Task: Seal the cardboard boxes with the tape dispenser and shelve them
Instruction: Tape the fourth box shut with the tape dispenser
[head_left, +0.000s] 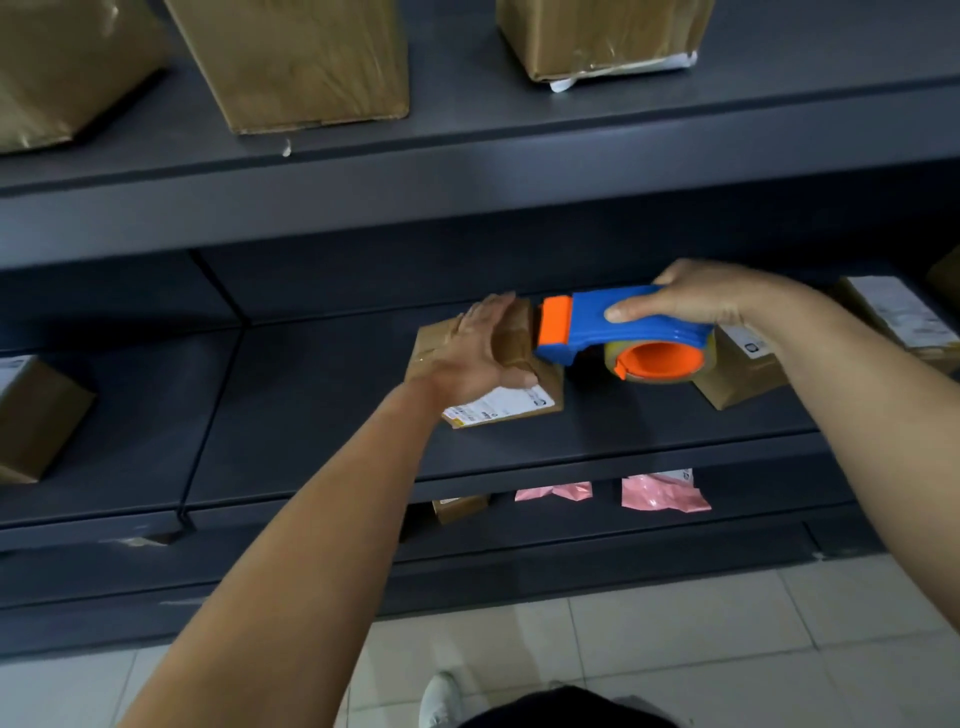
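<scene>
sealing is in hand: the small cardboard box (511, 401), right of centre on the middle shelf (322, 405), is pressed under the flat fingers of the left hand (480, 353). the tape dispenser (587, 327) is grasped by the right hand (696, 301). next, tape likely needs drawing across the top.

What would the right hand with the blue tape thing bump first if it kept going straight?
Most likely the small cardboard box under the left hand. The right hand grips the tape dispenser, and its orange nose points at that box, seemingly almost touching; depth is unclear.
</scene>
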